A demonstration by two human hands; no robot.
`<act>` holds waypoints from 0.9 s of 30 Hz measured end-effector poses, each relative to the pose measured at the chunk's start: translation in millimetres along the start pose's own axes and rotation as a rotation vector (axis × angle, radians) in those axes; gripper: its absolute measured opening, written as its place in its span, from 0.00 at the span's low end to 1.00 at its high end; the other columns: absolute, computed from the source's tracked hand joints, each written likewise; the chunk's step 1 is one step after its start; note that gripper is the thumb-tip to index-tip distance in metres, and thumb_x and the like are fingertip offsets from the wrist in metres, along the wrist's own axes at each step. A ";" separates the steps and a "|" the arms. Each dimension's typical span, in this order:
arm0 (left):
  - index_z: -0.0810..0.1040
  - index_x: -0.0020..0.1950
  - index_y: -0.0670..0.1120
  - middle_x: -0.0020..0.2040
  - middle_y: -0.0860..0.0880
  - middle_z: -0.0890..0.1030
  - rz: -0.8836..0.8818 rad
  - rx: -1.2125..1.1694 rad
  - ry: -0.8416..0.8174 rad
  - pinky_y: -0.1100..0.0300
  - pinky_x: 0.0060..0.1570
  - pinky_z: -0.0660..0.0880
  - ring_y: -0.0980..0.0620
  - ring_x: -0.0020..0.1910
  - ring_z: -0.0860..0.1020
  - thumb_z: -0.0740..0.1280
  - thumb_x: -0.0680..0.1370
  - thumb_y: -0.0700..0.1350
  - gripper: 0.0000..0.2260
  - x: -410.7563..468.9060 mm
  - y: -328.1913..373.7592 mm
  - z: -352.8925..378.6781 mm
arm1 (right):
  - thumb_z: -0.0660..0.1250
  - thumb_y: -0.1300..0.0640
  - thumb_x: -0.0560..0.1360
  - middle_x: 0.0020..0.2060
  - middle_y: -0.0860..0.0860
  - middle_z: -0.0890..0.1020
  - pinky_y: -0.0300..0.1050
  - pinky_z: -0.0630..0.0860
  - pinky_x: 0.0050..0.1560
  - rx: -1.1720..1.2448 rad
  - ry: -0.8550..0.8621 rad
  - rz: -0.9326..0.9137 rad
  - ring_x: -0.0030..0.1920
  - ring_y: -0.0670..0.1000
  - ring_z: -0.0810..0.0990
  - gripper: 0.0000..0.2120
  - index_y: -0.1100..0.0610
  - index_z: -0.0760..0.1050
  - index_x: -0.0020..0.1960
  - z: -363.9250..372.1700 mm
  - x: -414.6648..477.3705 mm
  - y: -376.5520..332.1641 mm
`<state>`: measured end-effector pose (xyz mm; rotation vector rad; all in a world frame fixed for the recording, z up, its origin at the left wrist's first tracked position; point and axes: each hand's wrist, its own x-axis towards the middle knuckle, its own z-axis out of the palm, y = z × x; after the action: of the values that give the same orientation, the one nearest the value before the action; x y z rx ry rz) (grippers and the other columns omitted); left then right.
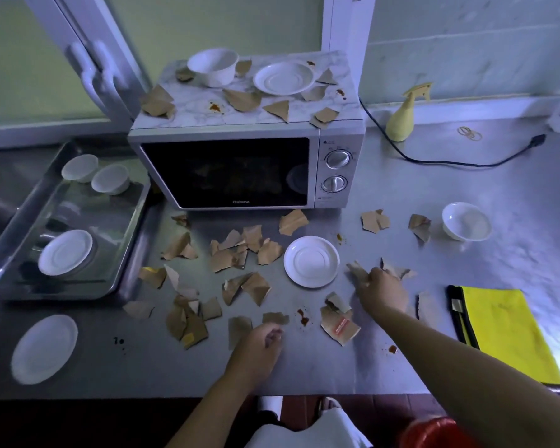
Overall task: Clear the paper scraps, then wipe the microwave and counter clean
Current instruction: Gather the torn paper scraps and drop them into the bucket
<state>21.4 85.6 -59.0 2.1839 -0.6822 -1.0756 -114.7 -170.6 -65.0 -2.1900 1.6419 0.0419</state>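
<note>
Brown paper scraps (236,253) litter the steel counter (401,189) before the microwave (240,169), more on its top. Right hand (383,291) pinches a scrap (356,270) beside the white saucer (311,261), scrap's long axis pointing up-left. Left hand (259,347), fingers loosely curled, touches a scrap (275,317) lying crosswise; grip unclear. Yellow cloth (505,331) right, long axis running near-to-far.

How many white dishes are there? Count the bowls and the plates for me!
Bowls: 4, one on the microwave, two in the tray, one on the counter at the right.
Plates: 4, one on the microwave, one in the tray, two on the counter.
Total: 8 white dishes.
</note>
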 end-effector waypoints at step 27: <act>0.78 0.60 0.48 0.61 0.48 0.78 0.748 0.948 -0.269 0.56 0.54 0.67 0.45 0.61 0.73 0.60 0.79 0.44 0.12 106.6 121.6 51.0 | 0.72 0.62 0.74 0.46 0.58 0.86 0.48 0.79 0.47 1.286 0.024 0.563 0.48 0.57 0.85 0.09 0.60 0.83 0.54 -99.3 -221.6 47.4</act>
<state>15.0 -83.8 -52.7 2.0992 -2.2660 -0.6777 -248.2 -11.7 69.7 -0.7577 1.5318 -0.6770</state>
